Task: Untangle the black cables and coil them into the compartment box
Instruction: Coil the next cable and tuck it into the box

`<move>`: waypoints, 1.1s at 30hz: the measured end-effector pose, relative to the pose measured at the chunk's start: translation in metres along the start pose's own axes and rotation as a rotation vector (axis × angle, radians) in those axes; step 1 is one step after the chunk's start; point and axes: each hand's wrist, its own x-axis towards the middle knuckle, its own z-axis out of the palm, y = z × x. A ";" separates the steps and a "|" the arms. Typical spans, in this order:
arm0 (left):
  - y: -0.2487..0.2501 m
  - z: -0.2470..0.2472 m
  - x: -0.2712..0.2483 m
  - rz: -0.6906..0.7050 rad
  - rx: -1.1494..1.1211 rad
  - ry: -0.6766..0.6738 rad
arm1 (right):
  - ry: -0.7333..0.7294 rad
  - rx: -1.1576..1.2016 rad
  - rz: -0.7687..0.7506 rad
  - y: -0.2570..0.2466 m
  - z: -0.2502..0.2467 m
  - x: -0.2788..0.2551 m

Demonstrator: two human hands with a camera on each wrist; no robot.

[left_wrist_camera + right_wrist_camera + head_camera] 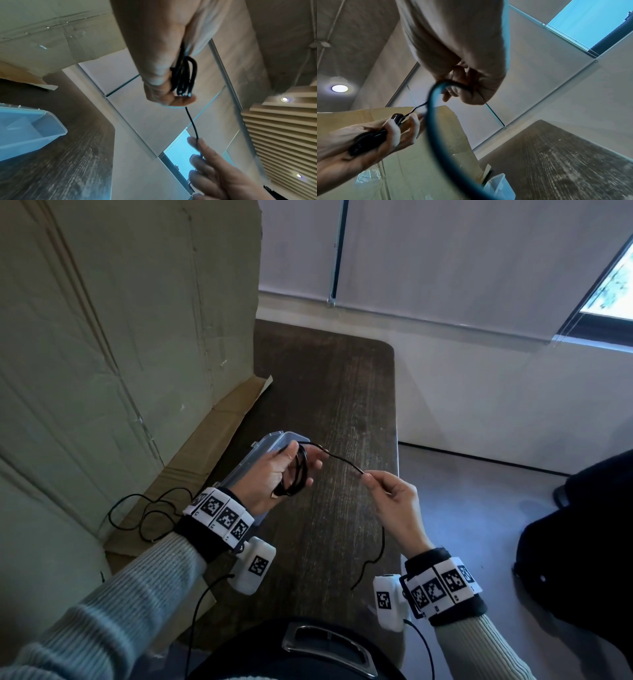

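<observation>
My left hand (284, 474) holds a coil of black cable (298, 474) above the clear compartment box (274, 440), thumb and fingers around the loops; the coil (184, 75) shows close in the left wrist view. A free strand (339, 461) runs rightward to my right hand (387, 491), which pinches it between thumb and forefinger. The loose tail (375, 553) hangs below that hand over the table. In the right wrist view the tail (433, 121) curves blurred past the lens, with the left hand (368, 138) and its coil behind. The box (29, 129) sits open on the table.
A dark wooden table (335, 392) runs ahead, its right edge near my right hand. A large cardboard sheet (113, 337) stands along the left, a flap lying on the table. Another thin black cable (147, 515) lies on that flap by my left wrist.
</observation>
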 end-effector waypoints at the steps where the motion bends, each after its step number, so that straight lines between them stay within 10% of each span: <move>1: 0.001 -0.002 0.001 0.013 -0.027 0.016 | -0.021 0.007 0.002 0.000 0.001 -0.001; 11: 0.007 -0.007 0.010 0.158 -0.293 0.164 | -0.680 -0.359 0.177 0.015 0.016 -0.019; 18: -0.013 -0.020 0.022 0.282 0.346 0.342 | -0.805 -0.391 0.071 -0.023 0.016 -0.016; 25: -0.047 -0.027 0.026 0.246 1.105 0.085 | -0.711 -0.313 0.009 -0.032 0.018 -0.003; 33: -0.051 -0.006 0.010 -0.147 0.899 -0.329 | -0.567 -0.240 0.064 -0.019 0.014 0.006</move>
